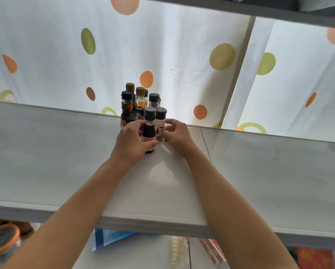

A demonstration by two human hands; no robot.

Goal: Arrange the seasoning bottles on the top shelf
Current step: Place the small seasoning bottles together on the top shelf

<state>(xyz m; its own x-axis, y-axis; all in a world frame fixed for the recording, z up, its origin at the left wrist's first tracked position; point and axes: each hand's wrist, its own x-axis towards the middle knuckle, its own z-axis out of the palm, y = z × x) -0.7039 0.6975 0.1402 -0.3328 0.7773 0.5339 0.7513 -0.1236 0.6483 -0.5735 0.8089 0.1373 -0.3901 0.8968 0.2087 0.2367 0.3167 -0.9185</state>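
Several seasoning bottles stand bunched at the back middle of the white top shelf (pixel 65 162). Nearest me is a dark sauce bottle (pixel 149 127) with a black cap; my left hand (pixel 132 139) is wrapped around its lower body. Just right of it a pale pink-filled bottle (pixel 160 121) with a black cap is held by the fingertips of my right hand (pixel 177 135). Behind them stand an amber bottle (pixel 127 102), a bottle of orange liquid with a brown cap (pixel 140 98), a clear bottle (pixel 154 100) and a wide black-lidded jar (pixel 130 116).
A white curtain with orange and green dots (pixel 182 55) hangs directly behind the shelf. A vertical post (pixel 238 74) rises at the right. Below the shelf's front edge lie an orange-rimmed container (pixel 2 241), a blue-white packet (pixel 108 237) and red packaging (pixel 314 257).
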